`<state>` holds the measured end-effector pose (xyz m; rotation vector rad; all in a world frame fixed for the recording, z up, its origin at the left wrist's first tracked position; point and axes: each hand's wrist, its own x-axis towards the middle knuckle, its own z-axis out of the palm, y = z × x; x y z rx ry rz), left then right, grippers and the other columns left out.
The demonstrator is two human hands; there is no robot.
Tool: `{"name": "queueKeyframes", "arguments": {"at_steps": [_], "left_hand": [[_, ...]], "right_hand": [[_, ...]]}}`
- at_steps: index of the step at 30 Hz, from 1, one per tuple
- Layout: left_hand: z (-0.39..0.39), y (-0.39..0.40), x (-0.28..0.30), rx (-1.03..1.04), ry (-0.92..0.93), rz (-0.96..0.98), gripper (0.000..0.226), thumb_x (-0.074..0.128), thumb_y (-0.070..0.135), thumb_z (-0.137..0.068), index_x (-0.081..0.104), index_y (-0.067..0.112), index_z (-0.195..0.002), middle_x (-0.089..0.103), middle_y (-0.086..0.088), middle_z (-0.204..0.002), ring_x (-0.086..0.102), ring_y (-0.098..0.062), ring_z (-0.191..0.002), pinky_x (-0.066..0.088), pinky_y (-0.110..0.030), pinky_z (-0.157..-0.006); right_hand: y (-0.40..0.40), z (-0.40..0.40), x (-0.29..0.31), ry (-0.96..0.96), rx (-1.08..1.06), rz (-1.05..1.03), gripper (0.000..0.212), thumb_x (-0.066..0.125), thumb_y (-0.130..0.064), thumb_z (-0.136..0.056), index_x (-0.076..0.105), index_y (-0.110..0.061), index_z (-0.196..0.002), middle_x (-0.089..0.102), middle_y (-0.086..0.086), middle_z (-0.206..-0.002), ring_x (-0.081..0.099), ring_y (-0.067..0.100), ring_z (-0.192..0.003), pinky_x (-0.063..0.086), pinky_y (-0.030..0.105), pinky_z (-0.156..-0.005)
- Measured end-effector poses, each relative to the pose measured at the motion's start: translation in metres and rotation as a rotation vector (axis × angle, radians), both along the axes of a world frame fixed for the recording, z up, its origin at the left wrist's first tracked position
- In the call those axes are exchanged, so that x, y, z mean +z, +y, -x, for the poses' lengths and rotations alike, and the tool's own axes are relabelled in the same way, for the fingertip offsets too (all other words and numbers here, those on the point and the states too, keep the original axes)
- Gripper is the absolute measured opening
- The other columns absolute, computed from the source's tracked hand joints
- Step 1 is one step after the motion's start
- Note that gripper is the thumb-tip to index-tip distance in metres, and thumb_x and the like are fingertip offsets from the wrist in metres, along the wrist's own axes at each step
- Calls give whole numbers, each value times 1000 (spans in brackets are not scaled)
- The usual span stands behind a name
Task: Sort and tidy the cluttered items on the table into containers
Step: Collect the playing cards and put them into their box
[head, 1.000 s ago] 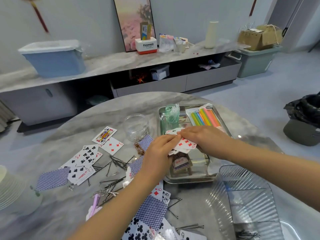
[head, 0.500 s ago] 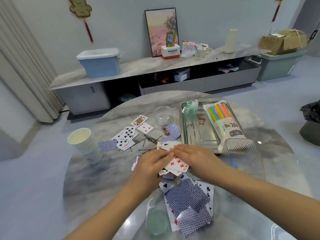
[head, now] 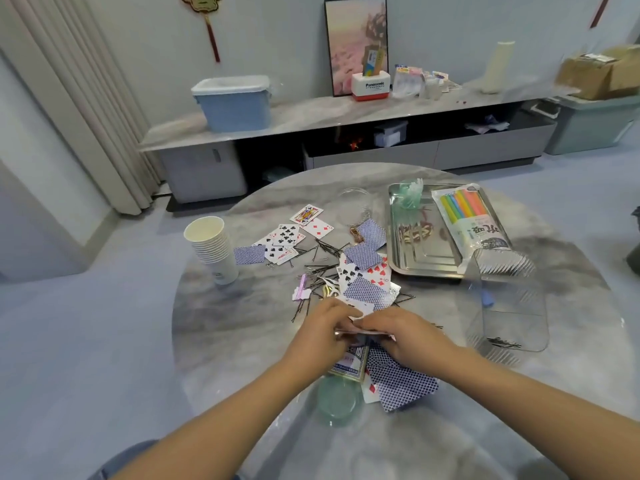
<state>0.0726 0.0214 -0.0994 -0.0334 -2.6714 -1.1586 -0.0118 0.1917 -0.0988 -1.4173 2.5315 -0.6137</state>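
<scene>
At the near edge of the surface (head: pixel 221 327), gathering playing cards (head: pixel 360 329) into one stack, left hand (head: pixel 322 337) and right hand (head: pixel 401 336) both in a pinching grip on them; next, probably squaring and boxing.

We see a pale grey wall (head: pixel 277 36) across the top of the frame, with a cream curtain (head: pixel 79 109) hanging at the upper left. A red-tasselled ornament (head: pixel 204 15) hangs on the wall, and a framed picture (head: pixel 346 39) leans against it at top centre. Below runs a long, low cabinet (head: pixel 329 116) with a marbled top, carrying a blue lidded bin (head: pixel 235 102). The floor (head: pixel 86 323) is a smooth bluish grey.
</scene>
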Motion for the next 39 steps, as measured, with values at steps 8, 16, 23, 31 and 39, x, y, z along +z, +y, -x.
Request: {"name": "queueKeyframes", "arguments": {"at_steps": [8, 16, 23, 31, 39], "left_hand": [[3, -12, -4, -187, -340, 165, 92, 80, 54, -63, 36, 34, -141, 30, 10, -139, 26, -5, -128, 21, -20, -109], [22, -14, -11, -111, -371, 177, 53, 55, 58, -84, 51, 29, -128, 43, 6, -130, 36, -13, -126, 31, -33, -108], [66, -21, -11, -26, -382, 267, 56, 52, 34, -94, 30, 29, -146, 20, 1, -155, 14, -20, -143, 15, -42, -117], [71, -21, -12, -10, -533, 242, 76, 71, 48, -77, 36, 30, -142, 38, -4, -139, 34, -23, -131, 33, -39, -107], [46, -23, 6, 87, -652, 81, 67, 74, 34, -79, 44, 21, -138, 50, -5, -130, 54, -18, -106, 45, -25, -84]], "right_hand": [[6, 10, -16, 350, 99, -45, 72, 87, -1, -43, 68, -16, -111, 70, 5, -98, 67, 25, -83, 58, 34, -58], [18, 17, 14, -6, -11, -429, 78, 65, -33, -84, 19, -35, -148, 10, -8, -155, 3, 14, -142, 15, 29, -115], [8, -3, 33, -491, -504, -304, 32, 61, -30, -88, 52, -11, -112, 64, 2, -91, 64, 16, -76, 50, 24, -58], [6, -10, 17, -1056, -751, -11, 53, 69, -20, -85, 32, -18, -122, 66, 16, -85, 65, 24, -65, 59, 41, -69], [-7, -20, 8, -1080, -865, 154, 62, 80, -17, -73, 45, -10, -123, 65, 10, -92, 61, 16, -64, 55, 29, -62]]}}
